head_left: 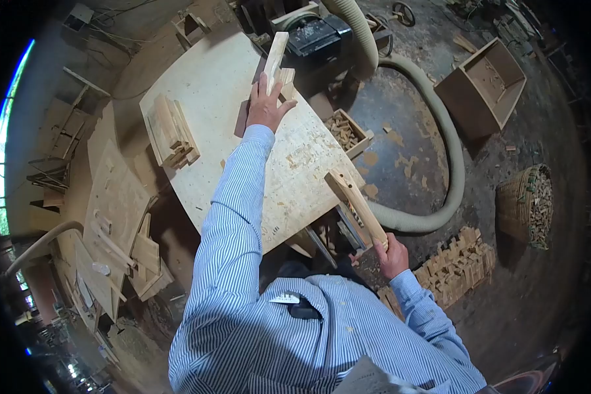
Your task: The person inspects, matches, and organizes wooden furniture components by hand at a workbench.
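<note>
My left hand (267, 105) reaches over the pale work table (295, 177), its fingers spread across the near end of a light wooden piece (276, 56) and a small block (287, 80) beside it. Whether the fingers grip the piece or only rest on it is hard to tell. Lower right, my right hand (392, 255) is closed round the near end of a long wooden bar (358, 202). The bar slants up and left, its far end over the table's right edge. On the table's left side lies a stack of wooden strips (171, 131).
A grey hose (454, 144) curves over the floor on the right. Beyond it stand a wooden box (486, 85) and a wicker basket (522, 203) of offcuts. Stacked blocks (456, 266) lie lower right. A crate of scraps (348, 134) sits by the table's right edge.
</note>
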A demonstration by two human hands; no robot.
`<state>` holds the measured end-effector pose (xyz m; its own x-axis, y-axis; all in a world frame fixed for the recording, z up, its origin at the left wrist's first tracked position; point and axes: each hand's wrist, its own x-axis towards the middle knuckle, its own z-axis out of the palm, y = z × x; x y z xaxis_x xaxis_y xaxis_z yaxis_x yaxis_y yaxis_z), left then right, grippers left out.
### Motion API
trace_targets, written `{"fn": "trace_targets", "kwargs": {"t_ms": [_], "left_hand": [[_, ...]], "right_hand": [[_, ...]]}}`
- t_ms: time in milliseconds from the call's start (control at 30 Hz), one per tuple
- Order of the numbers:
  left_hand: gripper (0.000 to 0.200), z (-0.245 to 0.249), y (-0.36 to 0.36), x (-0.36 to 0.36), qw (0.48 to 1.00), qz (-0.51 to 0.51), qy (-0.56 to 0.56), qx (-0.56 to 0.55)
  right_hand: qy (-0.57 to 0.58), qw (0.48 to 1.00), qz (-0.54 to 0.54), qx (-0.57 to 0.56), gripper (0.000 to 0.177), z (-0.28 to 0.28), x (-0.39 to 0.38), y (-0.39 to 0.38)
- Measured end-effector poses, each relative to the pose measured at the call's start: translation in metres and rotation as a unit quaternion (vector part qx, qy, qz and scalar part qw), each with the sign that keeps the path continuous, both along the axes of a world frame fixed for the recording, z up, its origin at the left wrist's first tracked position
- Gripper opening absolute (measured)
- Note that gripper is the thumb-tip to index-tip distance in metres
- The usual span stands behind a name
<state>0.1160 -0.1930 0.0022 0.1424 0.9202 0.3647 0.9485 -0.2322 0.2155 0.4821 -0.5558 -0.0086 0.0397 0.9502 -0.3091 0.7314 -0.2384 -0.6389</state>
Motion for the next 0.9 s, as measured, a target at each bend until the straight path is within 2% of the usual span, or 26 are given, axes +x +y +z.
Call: {"fn": "trace_targets", "kwargs": {"t_ms": [267,367,467,667,900], "left_hand": [[0.072,0.017,-0.02,0.014,1.0,0.002,-0.018,0.01],[0.073,0.015,0.002,0.002,1.0,-0.001,-0.018,0.0],[0.074,0.005,0.042,-0.023,1.0,-0.002,-0.026,-0.008],[0.072,-0.016,0.122,-0.072,1.0,0.002,-0.018,-0.019],[0.072,-0.016,0.112,-0.072,1.0,0.0,-0.023,-0.004]], "right_hand": [[-0.036,0.999,0.006,0.027,0.044,0.006,0.017,-0.02],[-0.022,0.999,-0.002,0.025,0.044,0.02,0.0,0.002],[0.003,0.999,-0.006,0.034,0.044,0.003,-0.022,0.04],[-0.059,0.998,-0.008,0.038,0.045,-0.012,-0.078,0.118],[-0.046,0.998,-0.011,0.037,0.046,-0.015,-0.071,0.11]]}}
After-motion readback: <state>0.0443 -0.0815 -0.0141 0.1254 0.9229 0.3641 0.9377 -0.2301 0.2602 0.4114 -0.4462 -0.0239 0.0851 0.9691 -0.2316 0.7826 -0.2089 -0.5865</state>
